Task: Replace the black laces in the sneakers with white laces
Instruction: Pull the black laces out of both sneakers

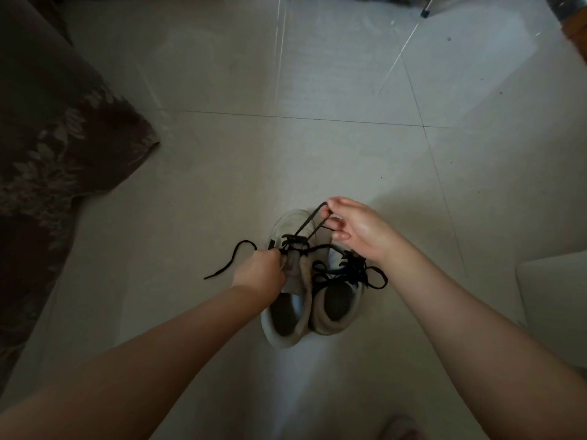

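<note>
Two pale sneakers stand side by side on the tiled floor, toes pointing away from me. The left sneaker (286, 325) has its black lace (305, 223) partly pulled out. My right hand (355, 230) pinches a loop of that lace and holds it taut above the toe. My left hand (259, 273) grips the left sneaker at its tongue and eyelets. One loose end of the lace (228, 265) trails on the floor to the left. The right sneaker (333, 303) still carries its black lace (355, 271), laced and tied. No white laces are in view.
A dark patterned fabric (57, 154) covers the left side of the floor. A pale flat object (552, 290) lies at the right edge. Thin metal legs (425, 7) stand at the far top. Bare tiles (286, 138) lie beyond the sneakers.
</note>
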